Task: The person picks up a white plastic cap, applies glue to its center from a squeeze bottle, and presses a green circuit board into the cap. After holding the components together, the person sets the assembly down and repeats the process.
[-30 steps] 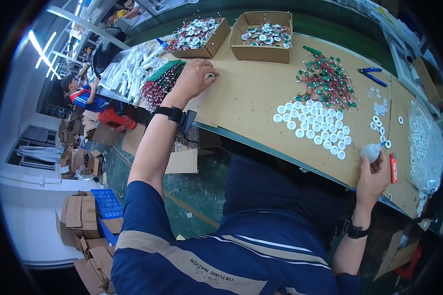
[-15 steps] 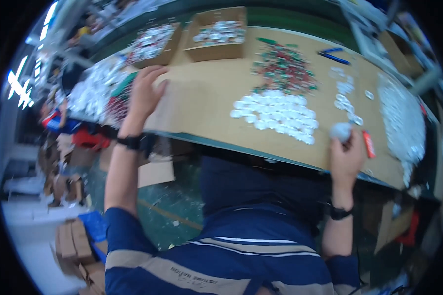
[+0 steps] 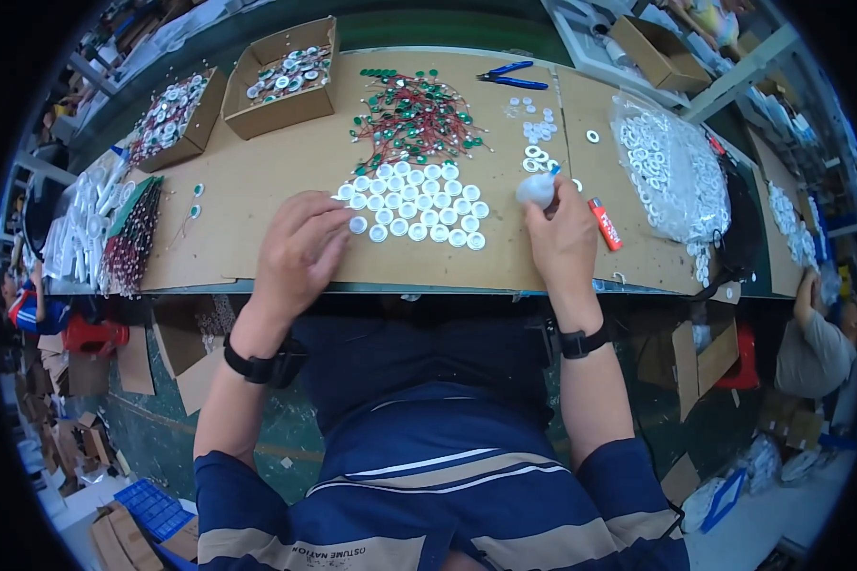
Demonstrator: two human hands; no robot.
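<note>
My right hand (image 3: 567, 238) grips a small white squeeze bottle (image 3: 536, 189) with a blue tip, held above the table. Several white round caps (image 3: 409, 209) lie in rows on the cardboard-covered tabletop (image 3: 286, 162). At their left edge hovers my left hand (image 3: 300, 249), fingers bent and thumb apart, with nothing visible in it; its fingertips come close to the nearest caps. Behind the caps spreads a heap of thin red wires with small green discs (image 3: 414, 119). A red lighter-like stick (image 3: 605, 225) lies just right of my right hand.
Blue pliers (image 3: 512, 76) lie at the back, with white rings (image 3: 540, 159) nearer. A clear bag of white rings (image 3: 671, 167) sits right. Cardboard boxes (image 3: 281, 114) of discs stand back left. Wire bundles (image 3: 133, 238) lie far left. A person (image 3: 819, 347) is at far right.
My left hand has come from beside the wire bundles at left to the edge of the white caps. My right hand keeps hold of the bottle. The whole view has turned.
</note>
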